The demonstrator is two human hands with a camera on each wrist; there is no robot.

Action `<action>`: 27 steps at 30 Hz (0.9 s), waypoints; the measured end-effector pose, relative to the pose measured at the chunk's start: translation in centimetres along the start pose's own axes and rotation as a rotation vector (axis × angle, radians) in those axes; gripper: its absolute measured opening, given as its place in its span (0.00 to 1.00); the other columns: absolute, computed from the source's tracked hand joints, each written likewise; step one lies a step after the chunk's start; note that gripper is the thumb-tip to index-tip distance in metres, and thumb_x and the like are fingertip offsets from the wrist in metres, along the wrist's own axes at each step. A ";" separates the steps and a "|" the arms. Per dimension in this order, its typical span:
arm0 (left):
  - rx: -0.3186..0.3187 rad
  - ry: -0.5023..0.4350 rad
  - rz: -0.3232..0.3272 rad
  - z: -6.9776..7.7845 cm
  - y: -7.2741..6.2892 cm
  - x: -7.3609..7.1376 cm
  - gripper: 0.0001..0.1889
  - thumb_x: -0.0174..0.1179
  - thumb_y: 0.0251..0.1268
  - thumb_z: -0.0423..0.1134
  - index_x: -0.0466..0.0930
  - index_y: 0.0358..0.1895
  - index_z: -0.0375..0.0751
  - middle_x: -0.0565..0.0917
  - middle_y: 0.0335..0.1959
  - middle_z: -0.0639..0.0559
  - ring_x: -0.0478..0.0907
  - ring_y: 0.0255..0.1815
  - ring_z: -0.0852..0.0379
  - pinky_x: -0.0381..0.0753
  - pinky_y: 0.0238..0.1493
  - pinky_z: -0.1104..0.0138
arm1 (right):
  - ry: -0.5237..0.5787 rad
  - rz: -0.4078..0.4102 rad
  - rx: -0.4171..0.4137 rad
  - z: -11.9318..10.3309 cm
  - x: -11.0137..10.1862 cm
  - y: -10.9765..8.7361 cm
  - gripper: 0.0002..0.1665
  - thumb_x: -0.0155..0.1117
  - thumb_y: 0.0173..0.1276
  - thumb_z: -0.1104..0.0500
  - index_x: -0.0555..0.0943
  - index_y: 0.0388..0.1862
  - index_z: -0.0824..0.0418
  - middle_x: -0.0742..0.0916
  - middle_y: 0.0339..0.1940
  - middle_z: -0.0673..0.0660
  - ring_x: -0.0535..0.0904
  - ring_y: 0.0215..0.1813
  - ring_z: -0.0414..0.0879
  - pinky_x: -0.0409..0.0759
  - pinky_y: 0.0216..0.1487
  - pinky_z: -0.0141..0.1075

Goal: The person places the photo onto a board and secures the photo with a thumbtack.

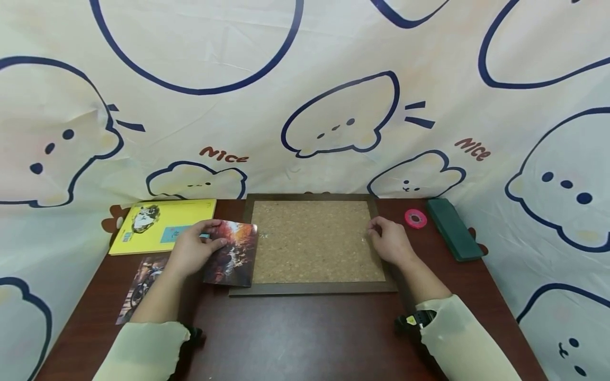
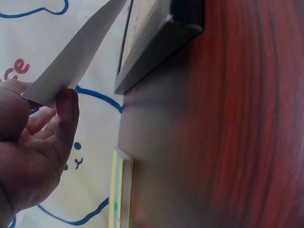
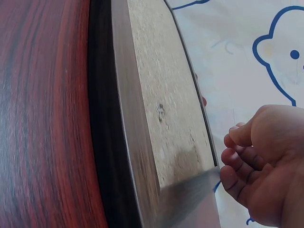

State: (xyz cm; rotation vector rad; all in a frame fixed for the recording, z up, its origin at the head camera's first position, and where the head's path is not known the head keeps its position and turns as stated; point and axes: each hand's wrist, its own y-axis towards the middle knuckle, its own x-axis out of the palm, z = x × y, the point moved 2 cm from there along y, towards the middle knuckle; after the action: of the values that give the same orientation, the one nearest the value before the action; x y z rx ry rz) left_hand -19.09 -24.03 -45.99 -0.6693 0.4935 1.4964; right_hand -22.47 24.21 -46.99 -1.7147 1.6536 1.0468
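My left hand pinches a glossy picture card by its upper left edge, thumb on the printed face. The card carries a dark, fiery orange print; its pale back shows in the left wrist view. It overlaps the left side of a wood-framed cork board in the head view. Over the board's right edge is my right hand, fingers loosely curled and nothing visible between them. The right wrist view shows these fingers close beside the frame.
A second picture card lies under my left forearm. Behind it is a yellow book. On the right are a pink tape roll and a dark green case. A cartoon-printed cloth stands behind and beside the brown table.
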 end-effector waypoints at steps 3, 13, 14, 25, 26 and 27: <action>0.005 -0.021 0.001 0.2 0.3 0.6 0.28 0.70 0.70 0.43 0.75 0.70 0.42 0.81 0.57 0.39 0.77 0.44 0.45 0.78 0.40 0.61 | 0.021 -0.013 0.008 -0.3 0.3 0.1 0.04 0.62 0.75 0.63 0.83 0.44 0.61 0.88 0.40 0.59 0.79 0.37 0.52 0.78 0.40 0.47; -0.039 -0.124 -0.007 1.4 1.1 2.8 0.27 0.71 0.69 0.41 0.75 0.69 0.42 0.81 0.59 0.40 0.77 0.49 0.44 0.79 0.48 0.58 | 0.039 -0.004 -0.009 -1.5 1.4 0.8 0.03 0.63 0.74 0.63 0.83 0.43 0.60 0.88 0.38 0.56 0.81 0.39 0.51 0.78 0.44 0.48; -0.034 -0.129 -0.007 1.6 1.2 3.1 0.28 0.71 0.69 0.42 0.75 0.69 0.42 0.81 0.59 0.40 0.78 0.49 0.45 0.79 0.48 0.58 | 0.040 -0.004 -0.007 -1.6 1.5 0.9 0.03 0.63 0.74 0.63 0.83 0.42 0.60 0.88 0.38 0.57 0.82 0.40 0.52 0.79 0.45 0.49; -0.007 -0.142 -0.026 2.7 2.7 5.3 0.27 0.71 0.68 0.41 0.74 0.67 0.42 0.82 0.56 0.41 0.80 0.48 0.45 0.82 0.48 0.55 | 0.088 -0.029 0.013 -3.2 3.1 1.8 0.07 0.63 0.75 0.61 0.85 0.47 0.61 0.89 0.42 0.57 0.83 0.45 0.52 0.79 0.51 0.49; -0.004 -0.144 -0.031 2.8 2.8 5.4 0.26 0.71 0.69 0.41 0.74 0.67 0.42 0.82 0.56 0.40 0.81 0.48 0.45 0.82 0.48 0.55 | 0.085 -0.036 0.015 -3.2 3.3 1.8 0.08 0.63 0.76 0.60 0.85 0.48 0.60 0.89 0.42 0.57 0.83 0.46 0.52 0.80 0.51 0.49; -0.001 -0.148 -0.035 2.8 2.9 5.6 0.26 0.71 0.69 0.40 0.74 0.67 0.41 0.83 0.56 0.40 0.81 0.48 0.45 0.82 0.47 0.55 | 0.084 -0.045 0.017 -3.3 3.4 1.9 0.08 0.63 0.76 0.60 0.86 0.48 0.61 0.89 0.43 0.57 0.84 0.47 0.53 0.80 0.52 0.50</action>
State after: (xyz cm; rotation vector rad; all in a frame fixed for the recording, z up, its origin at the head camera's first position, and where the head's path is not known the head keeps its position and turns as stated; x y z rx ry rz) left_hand -22.08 -18.14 -47.97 -0.5601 0.3657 1.5006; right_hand -23.95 19.33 -47.68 -1.7995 1.6622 0.9491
